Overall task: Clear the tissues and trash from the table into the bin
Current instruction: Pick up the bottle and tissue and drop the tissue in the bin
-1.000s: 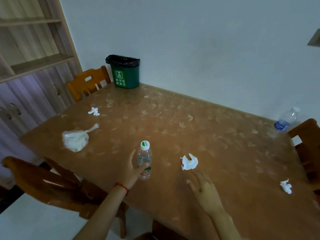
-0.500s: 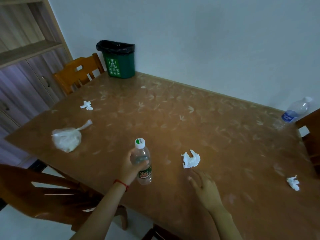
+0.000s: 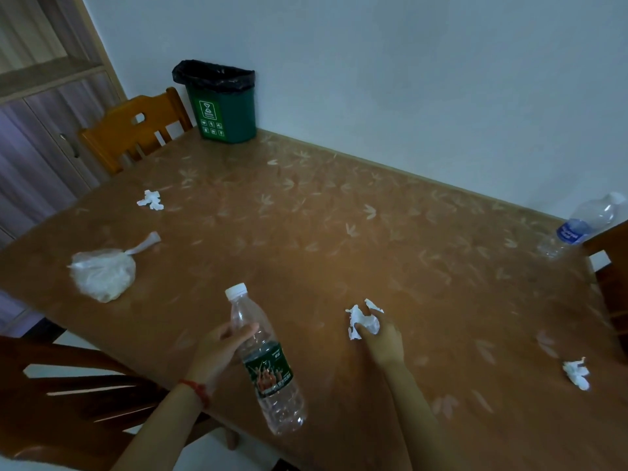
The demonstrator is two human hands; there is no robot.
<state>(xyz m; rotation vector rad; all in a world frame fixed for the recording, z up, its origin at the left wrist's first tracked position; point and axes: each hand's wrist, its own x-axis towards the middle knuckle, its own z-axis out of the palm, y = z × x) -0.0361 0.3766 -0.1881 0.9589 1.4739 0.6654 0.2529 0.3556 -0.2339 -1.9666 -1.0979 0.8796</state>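
Note:
My left hand (image 3: 221, 351) grips an empty clear bottle (image 3: 268, 368) with a green label and white cap, lifted off the brown table (image 3: 339, 232) and tilted. My right hand (image 3: 382, 338) is closed on a crumpled white tissue (image 3: 362, 321) at the table's near middle. Another tissue (image 3: 150, 199) lies at the left, and a third tissue (image 3: 576, 373) lies at the right edge. A knotted white plastic bag (image 3: 103, 271) rests on the left side. The green bin (image 3: 221, 103) with a black liner stands on the far left corner.
A second clear bottle with a blue label (image 3: 584, 226) lies at the far right edge. Wooden chairs stand at the far left (image 3: 132, 127), near left (image 3: 68, 396) and right (image 3: 611, 266). A cabinet (image 3: 37, 124) fills the left side; a white wall runs behind the table.
My left hand has lifted the bottle off the table and tilted it. My right hand moved forward and closed on the middle tissue. The view came closer to the table.

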